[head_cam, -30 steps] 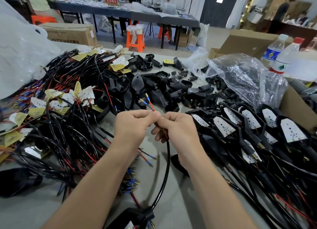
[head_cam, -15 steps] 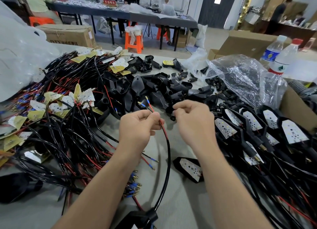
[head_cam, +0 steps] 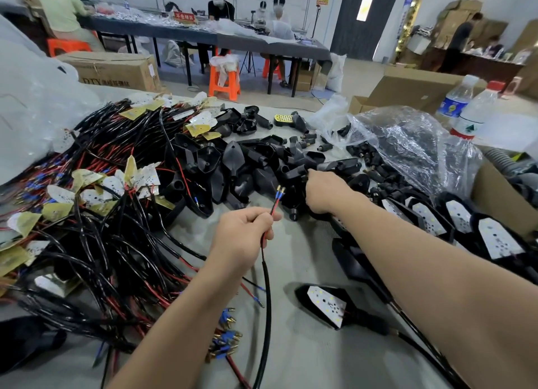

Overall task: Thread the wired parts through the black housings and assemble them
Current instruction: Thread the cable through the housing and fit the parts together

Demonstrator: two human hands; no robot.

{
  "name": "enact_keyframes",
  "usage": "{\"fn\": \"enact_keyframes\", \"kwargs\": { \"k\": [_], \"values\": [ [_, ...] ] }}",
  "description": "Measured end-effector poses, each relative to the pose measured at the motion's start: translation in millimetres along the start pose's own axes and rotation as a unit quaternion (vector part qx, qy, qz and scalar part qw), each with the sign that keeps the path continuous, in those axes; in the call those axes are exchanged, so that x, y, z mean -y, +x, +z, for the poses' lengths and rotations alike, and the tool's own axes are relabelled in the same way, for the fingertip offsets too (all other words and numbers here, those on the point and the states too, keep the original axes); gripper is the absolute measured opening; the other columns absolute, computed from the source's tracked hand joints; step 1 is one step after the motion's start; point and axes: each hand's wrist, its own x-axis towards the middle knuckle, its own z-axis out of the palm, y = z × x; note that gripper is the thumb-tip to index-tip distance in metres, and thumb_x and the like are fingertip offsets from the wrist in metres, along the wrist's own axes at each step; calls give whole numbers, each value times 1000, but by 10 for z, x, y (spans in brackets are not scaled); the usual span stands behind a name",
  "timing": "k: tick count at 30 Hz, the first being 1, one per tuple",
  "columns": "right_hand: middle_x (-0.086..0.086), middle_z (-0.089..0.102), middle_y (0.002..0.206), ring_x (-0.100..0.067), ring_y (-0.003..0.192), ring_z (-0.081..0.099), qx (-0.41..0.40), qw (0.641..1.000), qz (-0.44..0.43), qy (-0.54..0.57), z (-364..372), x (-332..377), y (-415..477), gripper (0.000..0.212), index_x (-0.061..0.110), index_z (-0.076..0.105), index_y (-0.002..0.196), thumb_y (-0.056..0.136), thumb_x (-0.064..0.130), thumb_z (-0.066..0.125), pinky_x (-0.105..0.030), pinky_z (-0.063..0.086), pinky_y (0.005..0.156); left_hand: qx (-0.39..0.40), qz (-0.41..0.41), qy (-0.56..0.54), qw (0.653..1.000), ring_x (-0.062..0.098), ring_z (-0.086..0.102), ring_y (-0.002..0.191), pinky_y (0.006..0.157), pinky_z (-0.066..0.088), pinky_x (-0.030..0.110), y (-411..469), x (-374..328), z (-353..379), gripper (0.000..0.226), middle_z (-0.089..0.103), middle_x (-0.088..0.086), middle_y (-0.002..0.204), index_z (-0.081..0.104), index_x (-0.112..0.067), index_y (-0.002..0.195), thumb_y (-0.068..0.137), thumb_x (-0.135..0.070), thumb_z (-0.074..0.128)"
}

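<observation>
Left of the heap of black plastic teardrop housings (head_cam: 233, 167), the tangle of black-and-red wired LED boards (head_cam: 96, 237) lay piled. Just in front of the heap, the left hand (head_cam: 247, 228) pinched the black sheathed cable (head_cam: 266, 286) near its end, with the blue-sleeved brass terminals (head_cam: 280, 191) pointing up toward the heap. The right hand (head_cam: 326, 192) had let go of the cable it was pinching a second earlier and reached to the heap's right edge. Its fingers curled down among the housings; a grip on one could not be told. Judged: leads readied, and a housing was being fetched for threading. Right of the heap, finished black lamps with white boards (head_cam: 495, 237) sat in a row.
</observation>
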Motion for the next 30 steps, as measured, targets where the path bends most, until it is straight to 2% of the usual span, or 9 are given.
{"fn": "enact_keyframes", "kwargs": {
  "k": [5,8,9,12,15,18,23,26,30],
  "values": [
    [-10,64,119,-34,110,61,-64,997,49,11,-212,82,-230,31,17,51,117,87,11,57,-42,36,87,-25,-11,49,998,15,71,67,74,58,38,-19,9,-25,30,76,-3,71,68,-32,99,87,-5,66],
    [-4,64,106,-29,92,61,-162,964,49,208,-311,107,-561,35,21,57,110,81,2,65,-36,45,75,-46,-6,81,996,9,74,67,66,60,29,-37,14,-20,22,76,-7,69,70,-28,91,87,-7,69],
    [-3,66,102,-25,85,62,-165,926,38,337,-296,140,-699,33,21,62,102,81,-4,61,-36,50,72,-53,-3,90,994,7,72,64,59,57,23,-45,11,-9,20,75,-9,68,70,-27,86,87,-7,69],
    [-12,70,85,-19,59,61,-95,715,20,692,-126,329,-1099,43,14,74,94,85,-17,45,-32,55,58,-66,18,140,988,4,70,63,63,54,26,-70,19,24,19,73,-12,64,70,-28,78,88,-11,71],
    [-13,67,76,-16,56,57,-54,604,31,794,55,389,-1269,31,5,71,102,100,-6,42,-25,50,52,-88,55,203,974,-3,67,65,63,52,21,-112,13,19,12,71,-24,66,76,-31,81,88,-22,72],
    [-12,68,72,-15,53,56,-35,549,52,833,143,352,-1303,21,5,65,106,106,5,44,-23,47,48,-116,87,238,960,-7,66,69,61,52,16,-147,-19,2,14,67,-32,64,76,-35,74,85,-26,74],
    [-13,74,79,-15,57,65,-40,522,46,851,160,294,-1318,21,5,66,101,107,8,47,-22,51,50,-117,120,207,964,3,67,61,55,48,16,-159,0,31,19,71,-19,63,71,-34,70,84,-20,73],
    [-15,75,81,-20,64,72,-50,454,39,889,125,292,-1312,21,6,65,99,106,3,46,-25,57,56,-88,111,171,975,3,67,58,58,49,19,-152,16,34,10,73,-14,65,72,-34,75,81,-27,68],
    [-12,69,74,-18,54,62,-76,369,52,925,100,260,-1286,28,6,68,96,107,6,43,-23,51,48,-76,123,100,984,9,54,53,50,41,18,-144,19,38,10,67,-14,60,75,-41,81,78,-36,67]
  ]
}}
